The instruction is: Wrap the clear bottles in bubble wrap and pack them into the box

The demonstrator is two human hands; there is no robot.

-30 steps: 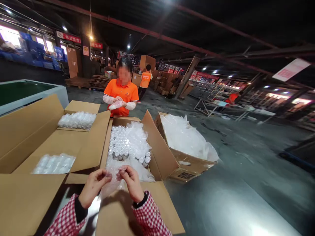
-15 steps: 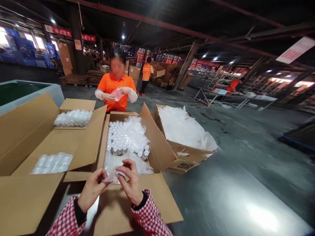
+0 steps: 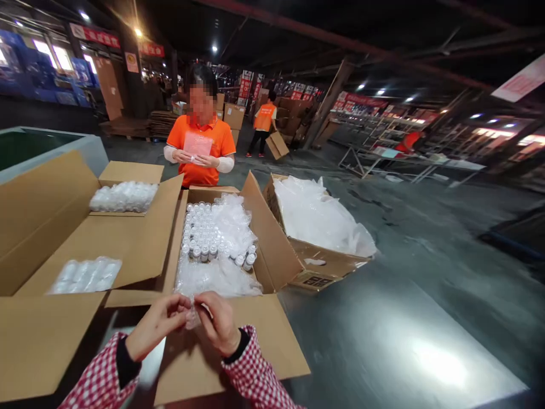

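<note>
L hand point(image 3: 158, 325) pinches plastic point(image 3: 193, 319) (R hand point(image 3: 219, 322) too)

Bubble wrap point(image 3: 234, 224) partly hides the bottles point(image 3: 204, 253); the left carton point(image 3: 38, 218) is cut by the left edge, checked sleeves point(image 3: 255, 369) by the bottom; lettering on the red banner point(image 3: 100, 37) is blurred.

Two own hands, left hand point(image 3: 159, 325) and right hand point(image 3: 218, 325), at lower centre, with one film piece point(image 3: 193, 316). Three open foreground boxes: left box point(image 3: 128, 233), middle box point(image 3: 276, 227), right box point(image 3: 330, 262). Two packs, upper pack point(image 3: 123, 197) and lower pack point(image 3: 87, 275), at left. Bottles point(image 3: 204, 253), dozens, partly covered, at centre. Three orange-clad people: front person point(image 3: 217, 136), rear person point(image 3: 264, 119), right person point(image 3: 409, 142).
</note>
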